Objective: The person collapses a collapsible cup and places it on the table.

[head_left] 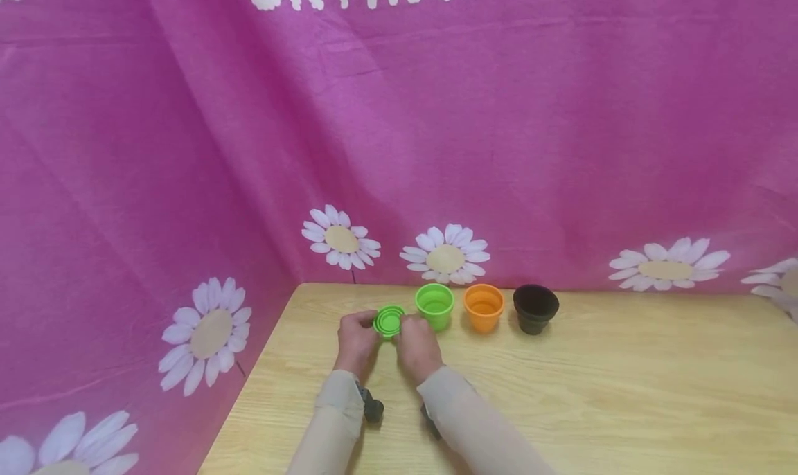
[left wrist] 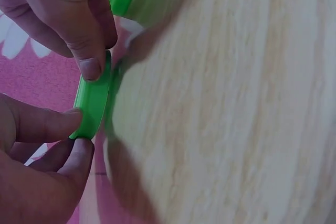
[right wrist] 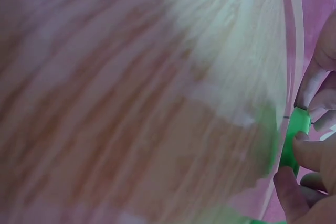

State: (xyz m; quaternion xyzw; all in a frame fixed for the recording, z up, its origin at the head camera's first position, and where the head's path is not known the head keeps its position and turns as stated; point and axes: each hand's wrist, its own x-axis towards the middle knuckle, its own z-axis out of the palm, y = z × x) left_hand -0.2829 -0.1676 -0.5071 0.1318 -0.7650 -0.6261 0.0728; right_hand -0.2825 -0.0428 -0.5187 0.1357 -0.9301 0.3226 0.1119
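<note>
Both hands hold a flattened green collapsible cup (head_left: 389, 320) near the table's far left, its concentric rings facing up. My left hand (head_left: 357, 341) pinches its left edge, thumb and fingers at the rim. On the opposite side, my right hand (head_left: 419, 345) grips the rim. From the left wrist, the green cup (left wrist: 94, 100) appears edge-on as a shallow band close over the wood. The right wrist view catches its green side (right wrist: 295, 137) at the far right, between the fingers of both hands.
Right of the hands stand a taller lime green cup (head_left: 434, 307), an orange cup (head_left: 483, 309) and a black cup (head_left: 536, 309) in a row, mouths up. Behind the wooden table (head_left: 592, 399) hangs a magenta cloth (head_left: 499, 129) with printed daisies, which also covers the left side.
</note>
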